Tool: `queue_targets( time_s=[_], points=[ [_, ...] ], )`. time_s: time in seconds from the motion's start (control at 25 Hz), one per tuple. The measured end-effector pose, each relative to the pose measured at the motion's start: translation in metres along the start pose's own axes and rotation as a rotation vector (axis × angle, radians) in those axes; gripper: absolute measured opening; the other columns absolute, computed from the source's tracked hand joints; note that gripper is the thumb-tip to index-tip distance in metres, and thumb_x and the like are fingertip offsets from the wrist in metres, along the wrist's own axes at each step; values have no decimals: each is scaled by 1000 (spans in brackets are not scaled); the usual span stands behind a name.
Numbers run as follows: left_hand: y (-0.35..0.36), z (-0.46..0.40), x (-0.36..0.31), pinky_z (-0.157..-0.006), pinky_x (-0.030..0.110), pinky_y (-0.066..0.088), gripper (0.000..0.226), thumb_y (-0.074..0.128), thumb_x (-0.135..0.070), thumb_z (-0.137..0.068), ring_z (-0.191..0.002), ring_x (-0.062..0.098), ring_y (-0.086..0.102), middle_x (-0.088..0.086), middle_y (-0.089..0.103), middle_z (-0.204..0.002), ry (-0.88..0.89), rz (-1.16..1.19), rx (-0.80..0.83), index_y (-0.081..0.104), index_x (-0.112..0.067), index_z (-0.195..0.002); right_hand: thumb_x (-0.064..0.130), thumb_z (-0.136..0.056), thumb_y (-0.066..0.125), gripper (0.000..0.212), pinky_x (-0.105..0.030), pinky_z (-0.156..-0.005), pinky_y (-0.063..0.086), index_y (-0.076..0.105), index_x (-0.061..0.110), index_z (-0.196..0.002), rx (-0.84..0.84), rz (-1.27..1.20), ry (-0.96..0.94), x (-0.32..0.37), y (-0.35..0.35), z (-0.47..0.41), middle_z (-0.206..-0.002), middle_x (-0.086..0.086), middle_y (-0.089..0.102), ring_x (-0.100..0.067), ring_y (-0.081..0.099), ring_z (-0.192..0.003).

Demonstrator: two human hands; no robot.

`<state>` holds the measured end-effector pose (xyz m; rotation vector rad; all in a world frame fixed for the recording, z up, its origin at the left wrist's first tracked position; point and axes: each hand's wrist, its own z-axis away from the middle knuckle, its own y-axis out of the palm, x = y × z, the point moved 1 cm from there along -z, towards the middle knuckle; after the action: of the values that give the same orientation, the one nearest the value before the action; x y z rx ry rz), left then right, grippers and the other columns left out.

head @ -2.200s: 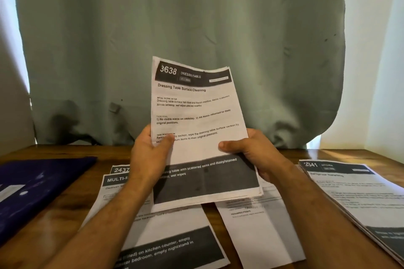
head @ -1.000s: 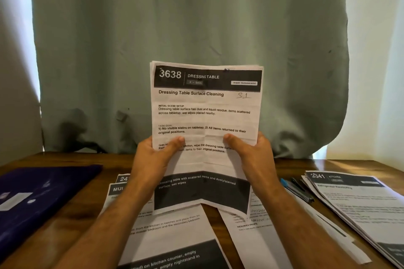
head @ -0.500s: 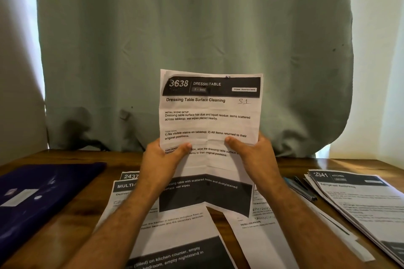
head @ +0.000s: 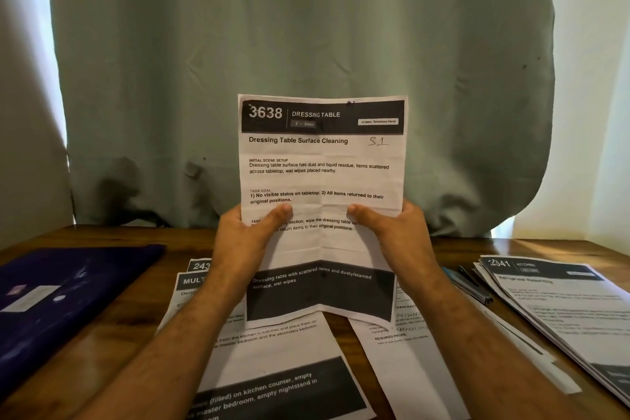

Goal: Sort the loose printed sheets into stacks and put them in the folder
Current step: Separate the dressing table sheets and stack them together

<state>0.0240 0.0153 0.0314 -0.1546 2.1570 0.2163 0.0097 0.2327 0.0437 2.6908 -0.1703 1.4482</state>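
Now, held sheet (head: 322, 181): both hands are gripping it upright above the bench (head: 443, 245); against the earlier frames it is being squared up and flattened toward the viewer, its right edge turned forward so the handwritten "S1" is showing.
Left hand (head: 245, 242): thumb is pressing the printed face, fingers curled behind the left edge, pinching the paper.
Right hand (head: 399, 239): thumb is lying on the face, fingers wrapped round the right edge in a matching pinch.
Meaning for task: the header "3638 Dressing Table" is facing the reader, so the sheet is probably being identified before it joins a stack; sorting looks unfinished.
Loose sheets (head: 283, 358): lying flat and overlapping on the bench below the hands, with dark printed bands.
Right stack (head: 562, 300): several sheets are lying fanned near the right edge, header "2541 Kitchen".
Folder (head: 68, 297): dark blue, smooth, slightly glossy, lying closed at left, well apart from the held sheet.
Pens (head: 467, 283): slim dark barrels between loose sheets and right stack.
Paper texture: thin, white, creased along fold lines.
Bench surface: warm brown wood grain.
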Motion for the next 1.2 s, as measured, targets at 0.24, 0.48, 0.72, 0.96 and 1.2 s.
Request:
queue_targets(
  time_s=[0.24, 0.48, 0.72, 0.96, 1.2],
  points=[
    [2, 3, 6, -68, 24, 59, 31, 76, -45, -68, -87, 7, 75, -18, 77, -93, -9, -14, 23, 69, -36, -97, 25, -77, 80, 35, -39, -79, 60, 67, 21, -110, 21, -17, 13, -3, 1, 1, -99, 4, 76, -14, 73, -87],
    [1, 2, 9, -70, 30, 60, 31, 75, -45, -67, -85, 10, 76, -15, 78, -90, -42, -43, 50, 69, -35, -96, 26, -75, 81, 31, -39, -79, 60, 67, 26, -102, 48, -29, 30, -5, 2, 2, -94, 7, 76, -13, 73, -85],
    [-1, 1, 6, -60, 21, 60, 28, 77, -41, -66, -81, 8, 76, -13, 78, -89, -57, 9, 53, 71, -33, -92, 25, -73, 83, 33, -34, -76, 60, 69, 24, -103, 42, -45, 22, -3, -1, 0, -94, 9, 76, -12, 73, -84],
    [-4, 1, 3, -73, 35, 61, 31, 78, -37, -68, -85, 16, 77, -5, 79, -94, -100, 22, 72, 73, -27, -97, 20, -74, 83, 30, -33, -76, 59, 70, 23, -101, 81, -62, 13, -1, 1, 2, -95, 7, 76, -16, 73, -88],
    [-7, -2, 9, -79, 43, 62, 37, 72, -4, -82, -96, 34, 74, 17, 76, -108, -439, 249, 160, 68, -3, -118, 22, -82, 78, 34, -42, -83, 59, 67, 16, -114, 116, -61, 111, -6, -8, -8, -103, 0, 76, -22, 73, -91]
  ],
)
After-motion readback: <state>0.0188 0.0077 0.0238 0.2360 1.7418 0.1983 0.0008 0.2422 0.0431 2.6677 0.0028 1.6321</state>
